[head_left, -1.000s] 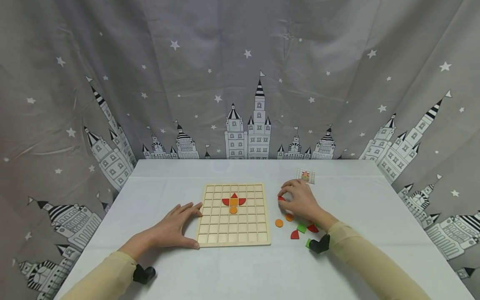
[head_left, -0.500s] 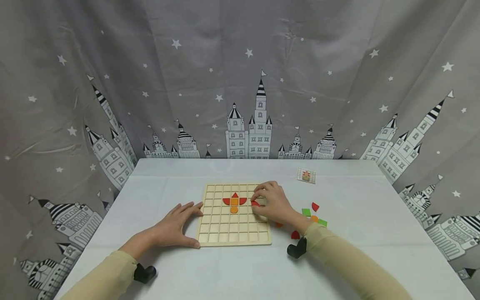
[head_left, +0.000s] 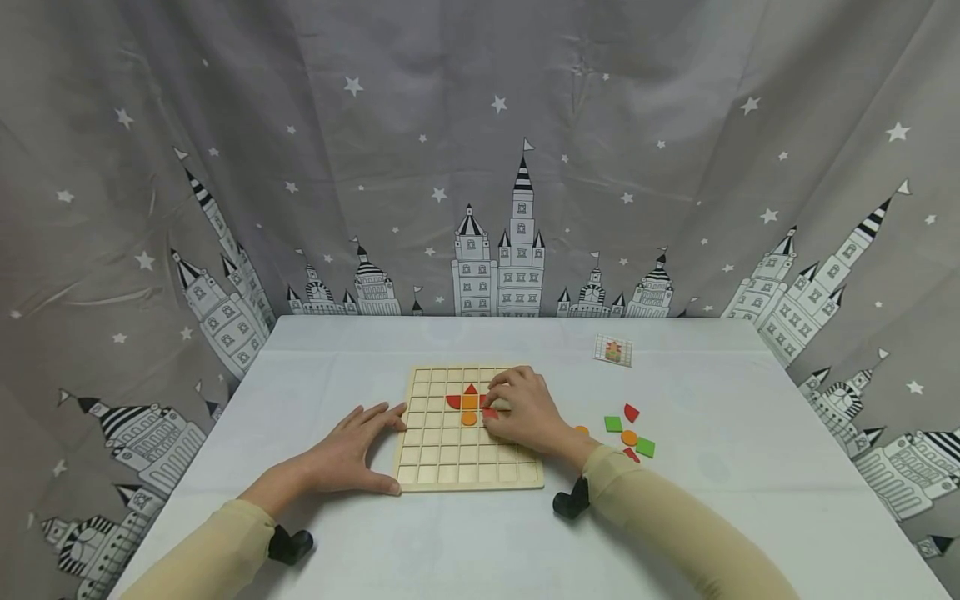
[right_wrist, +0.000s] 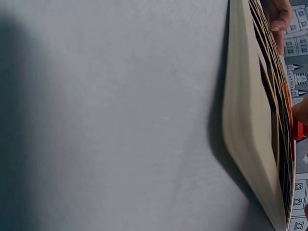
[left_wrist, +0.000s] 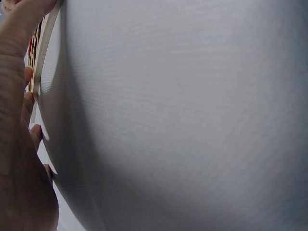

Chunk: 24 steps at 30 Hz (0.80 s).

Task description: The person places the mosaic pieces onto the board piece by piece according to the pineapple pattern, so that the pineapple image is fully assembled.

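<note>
A pale wooden grid board (head_left: 427, 456) lies on the white table. Set in its cells are a red triangle (head_left: 470, 389), an orange square (head_left: 469, 402), an orange disc (head_left: 468, 418) and a red quarter-circle tile (head_left: 453, 402). Another red tile, right of the square, is partly covered by my right hand (head_left: 525, 408). That hand pinches a red tile (right_wrist: 298, 130) between thumb and fingers, just right of the orange disc. My left hand (head_left: 348, 457) rests along the board's left edge, fingers spread and thumb near the front corner.
Right of the board lie loose tiles: green squares (head_left: 645, 448), an orange disc (head_left: 629, 437), red pieces (head_left: 632, 412) and another orange disc (head_left: 582, 430) partly behind the right forearm. Farther back is a small pattern card (head_left: 613, 351). A grey castle-print curtain (head_left: 375, 192) hangs behind the table.
My right hand has moved left from beside the loose tiles to over the board, carrying the red tile toward the orange disc. The left hand has stayed at the board's edge.
</note>
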Available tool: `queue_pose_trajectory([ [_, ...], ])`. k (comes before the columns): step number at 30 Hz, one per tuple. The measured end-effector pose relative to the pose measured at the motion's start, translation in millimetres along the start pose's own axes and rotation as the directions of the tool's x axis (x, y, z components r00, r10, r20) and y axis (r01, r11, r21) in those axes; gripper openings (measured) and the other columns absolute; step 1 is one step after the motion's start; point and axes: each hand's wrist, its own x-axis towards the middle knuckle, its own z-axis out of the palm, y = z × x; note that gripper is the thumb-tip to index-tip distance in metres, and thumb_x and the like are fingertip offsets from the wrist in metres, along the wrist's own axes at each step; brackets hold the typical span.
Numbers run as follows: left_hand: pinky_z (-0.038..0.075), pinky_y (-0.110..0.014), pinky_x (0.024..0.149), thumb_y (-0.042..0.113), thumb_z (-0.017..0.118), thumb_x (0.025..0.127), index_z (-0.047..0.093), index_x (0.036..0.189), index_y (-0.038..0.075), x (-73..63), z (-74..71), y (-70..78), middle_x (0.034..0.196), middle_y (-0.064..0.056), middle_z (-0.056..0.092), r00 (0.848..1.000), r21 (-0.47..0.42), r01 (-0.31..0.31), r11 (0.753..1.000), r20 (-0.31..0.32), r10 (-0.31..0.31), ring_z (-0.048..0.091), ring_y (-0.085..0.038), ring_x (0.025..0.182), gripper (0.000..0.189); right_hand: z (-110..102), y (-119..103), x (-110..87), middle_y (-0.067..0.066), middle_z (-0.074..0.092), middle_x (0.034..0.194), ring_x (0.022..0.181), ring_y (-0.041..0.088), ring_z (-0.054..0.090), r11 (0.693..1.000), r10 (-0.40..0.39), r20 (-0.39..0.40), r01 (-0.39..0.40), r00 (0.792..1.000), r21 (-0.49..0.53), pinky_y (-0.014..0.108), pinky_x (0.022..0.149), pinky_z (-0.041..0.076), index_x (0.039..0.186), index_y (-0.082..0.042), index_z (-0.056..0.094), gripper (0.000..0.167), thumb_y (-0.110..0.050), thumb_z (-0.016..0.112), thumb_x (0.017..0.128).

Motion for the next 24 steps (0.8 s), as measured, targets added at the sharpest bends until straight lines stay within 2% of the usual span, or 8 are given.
queue_pose_trajectory([
  [11, 0.007, -0.059, 0.125, 0.080, 0.078, 0.065, 0.051, 0.135, 0.026, 0.7, 0.8, -2.0, 0.167, 0.000, 0.030, 1.000, -0.001, -0.008, 1.000, -0.006, 0.008, 0.020, -0.037, 0.153, 0.093, 2.2, -1.7, -2.6, -0.004, 0.062, 0.122, 0.127, 0.025, 0.043, 1.000, -0.012, 0.009, 0.012, 1.000, 0.015, 0.049, 0.105, 0.038, 0.099, -0.028, 0.077, 0.014, -0.038, 0.077, 0.090],
  [24, 0.007, -0.059, 0.125, 0.079, 0.078, 0.065, 0.051, 0.135, 0.025, 0.5, 0.2, -0.7, 0.166, -0.001, 0.030, 1.000, -0.006, -0.005, 1.000, 0.000, 0.005, 0.020, -0.038, 0.153, 0.093, 3.2, 4.8, -6.3, -0.005, 0.063, 0.120, 0.125, 0.022, 0.044, 0.999, 0.011, 0.014, -0.011, 1.000, 0.032, 0.047, 0.106, 0.037, 0.098, -0.027, 0.078, 0.013, -0.037, 0.077, 0.089],
])
